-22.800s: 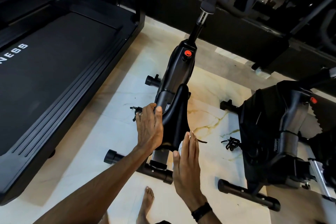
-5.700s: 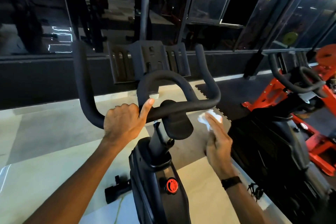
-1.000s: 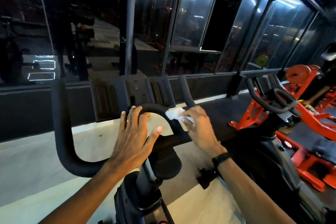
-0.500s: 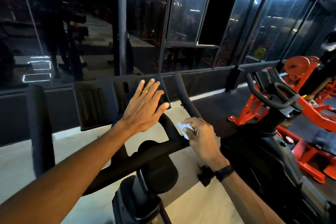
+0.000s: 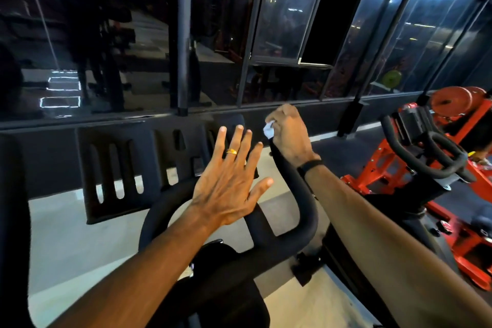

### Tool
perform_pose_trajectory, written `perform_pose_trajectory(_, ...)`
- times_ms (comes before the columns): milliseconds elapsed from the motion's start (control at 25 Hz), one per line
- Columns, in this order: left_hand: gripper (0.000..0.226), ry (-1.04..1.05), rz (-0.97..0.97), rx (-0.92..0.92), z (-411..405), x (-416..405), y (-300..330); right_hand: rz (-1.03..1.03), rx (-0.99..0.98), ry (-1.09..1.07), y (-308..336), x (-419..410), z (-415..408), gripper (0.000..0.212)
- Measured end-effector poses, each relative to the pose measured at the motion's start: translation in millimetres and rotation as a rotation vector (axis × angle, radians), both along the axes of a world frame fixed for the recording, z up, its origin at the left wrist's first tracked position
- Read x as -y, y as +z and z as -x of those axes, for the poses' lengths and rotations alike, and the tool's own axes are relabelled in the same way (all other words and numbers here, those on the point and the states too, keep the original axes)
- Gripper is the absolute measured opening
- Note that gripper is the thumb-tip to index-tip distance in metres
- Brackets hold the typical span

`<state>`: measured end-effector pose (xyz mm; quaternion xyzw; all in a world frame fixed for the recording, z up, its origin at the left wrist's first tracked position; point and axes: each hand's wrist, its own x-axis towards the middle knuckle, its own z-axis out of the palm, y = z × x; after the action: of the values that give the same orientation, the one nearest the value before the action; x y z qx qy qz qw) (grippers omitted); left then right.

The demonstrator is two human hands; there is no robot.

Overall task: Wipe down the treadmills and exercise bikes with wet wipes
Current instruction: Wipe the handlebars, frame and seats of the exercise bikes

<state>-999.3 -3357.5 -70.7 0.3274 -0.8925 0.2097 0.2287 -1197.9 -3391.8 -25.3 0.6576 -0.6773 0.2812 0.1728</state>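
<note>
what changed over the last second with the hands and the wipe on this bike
The right hand slid the wipe from the middle loop of the handlebar up to the tip of its right horn. The left hand lifted off the loop and is now spread open. The right hand still grips the wipe.

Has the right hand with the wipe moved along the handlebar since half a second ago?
Yes. The right hand, gripping the wet wipe, has slid from the bend of the right handlebar horn up to its far tip, away from the person.
</note>
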Motion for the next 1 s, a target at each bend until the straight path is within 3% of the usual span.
perform_pose_trajectory(160, 0.078, 0.019, -0.006, 0.007, 0, 3, -1, -0.048, -0.152, 0.015, 3, 19, -6, 0.018)
perform_pose_trajectory(320, 0.080, 0.039, -0.009, 0.013, -1, 2, 0, -0.082, -0.177, 0.034, -10, -6, 3, 0.010)
perform_pose_trajectory(480, 0.083, 0.052, -0.014, 0.024, -3, -2, 1, -0.262, -0.322, -0.053, -35, -39, 0, 0.011)
perform_pose_trajectory(720, 0.089, 0.074, -0.035, 0.049, -6, -5, 3, -0.495, -0.200, -0.155, -29, -90, -22, 0.024)
perform_pose_trajectory(1000, 0.092, 0.093, -0.045, 0.080, -7, -8, 6, -0.627, -0.196, -0.274, -31, -142, -47, 0.037)
